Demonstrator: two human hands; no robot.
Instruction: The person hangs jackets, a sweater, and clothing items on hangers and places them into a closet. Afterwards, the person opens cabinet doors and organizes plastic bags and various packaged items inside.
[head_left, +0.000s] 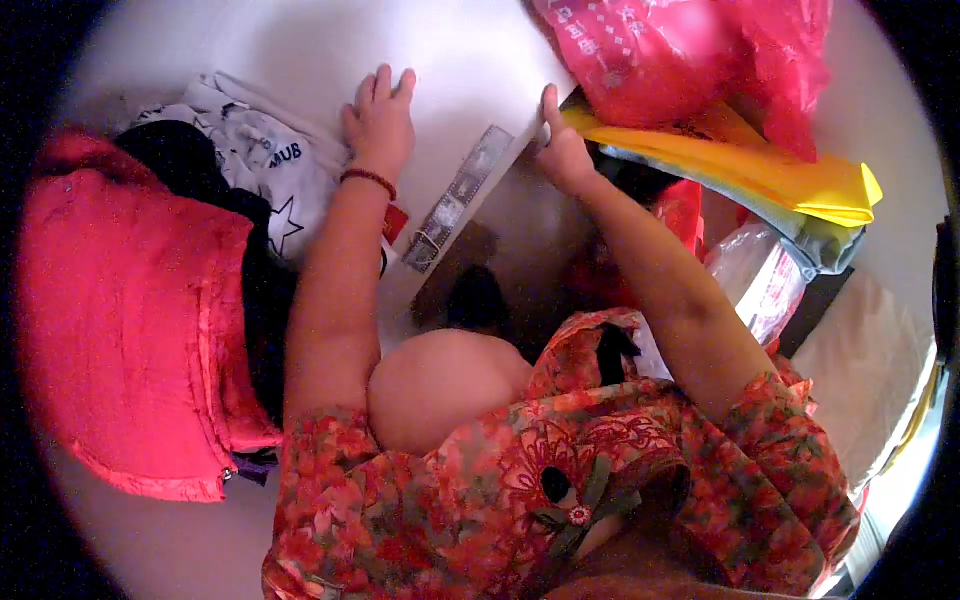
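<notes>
My left hand (pixel 380 125) is open, its fingers spread on a white surface (pixel 465 80). A beaded bracelet (pixel 370 182) circles that wrist. To its right, my right hand (pixel 567 155) is at the slanting edge of the white surface. One finger there points forward; the others are curled and partly hidden, so what they hold is unclear. Between my forearms, a grey strip printed with small pictures (pixel 460 200) runs along the edge. A white printed garment (pixel 285 175) with a star and letters lies beside my left forearm. A small red patch (pixel 396 222) shows near the strip.
A puffy red garment (pixel 130 330) and black cloth (pixel 185 155) are piled at the left. At the right are a pink plastic bag (pixel 690 60), folded yellow cloth (pixel 770 175), a clear plastic package (pixel 760 270) and a beige item (pixel 860 360). My bare knee (pixel 450 385) is below.
</notes>
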